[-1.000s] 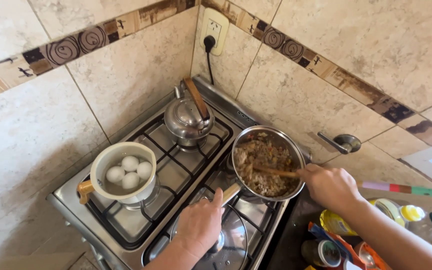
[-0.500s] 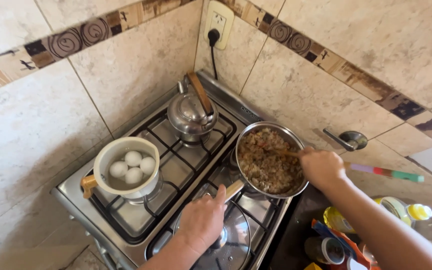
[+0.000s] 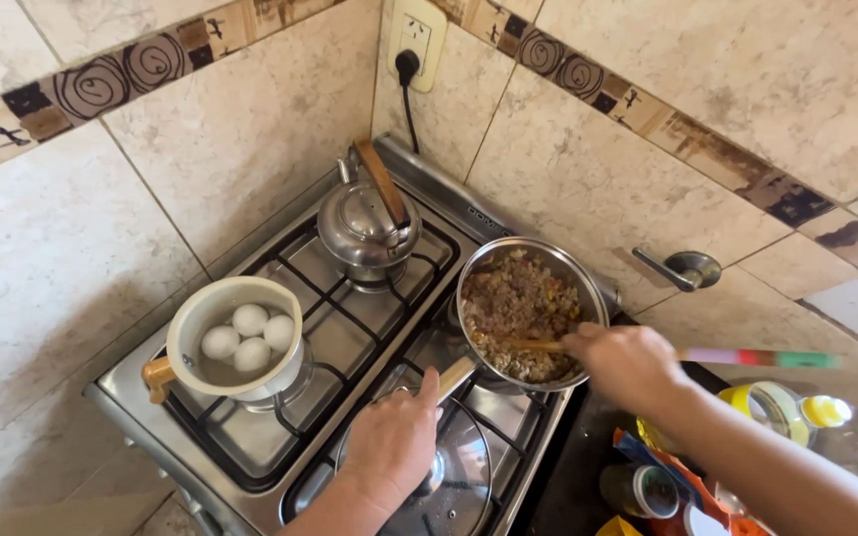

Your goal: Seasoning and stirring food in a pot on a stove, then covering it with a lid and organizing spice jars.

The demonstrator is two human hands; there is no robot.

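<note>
My left hand (image 3: 389, 447) rests nearest me, over a glass lid (image 3: 454, 486) lying on the front burner, its thumb lifted toward the pan handle (image 3: 454, 377); whether those fingers clasp the lid knob I cannot tell, since the hand hides it; my right hand (image 3: 628, 362) is closed round a wooden spoon (image 3: 528, 345), the bowl of it down in the mince. That mince fills a steel pan (image 3: 530, 313) on the right rear burner of the stove (image 3: 250, 447), a steel gas top with black grates. To the left sits a white pot (image 3: 235, 342) with a wooden handle, four white eggs (image 3: 248, 335) in water inside it; behind, on the back burner, a steel kettle (image 3: 364, 228). At my right elbow a dark counter carries jars and bottles (image 3: 826, 427) with coloured caps. Beyond all this the walls meet in a corner, beige tiles crossed by a brown patterned band; a plug (image 3: 407, 65) sits in a wall socket above the stove; a metal tap handle (image 3: 682, 268) juts from the right wall.
</note>
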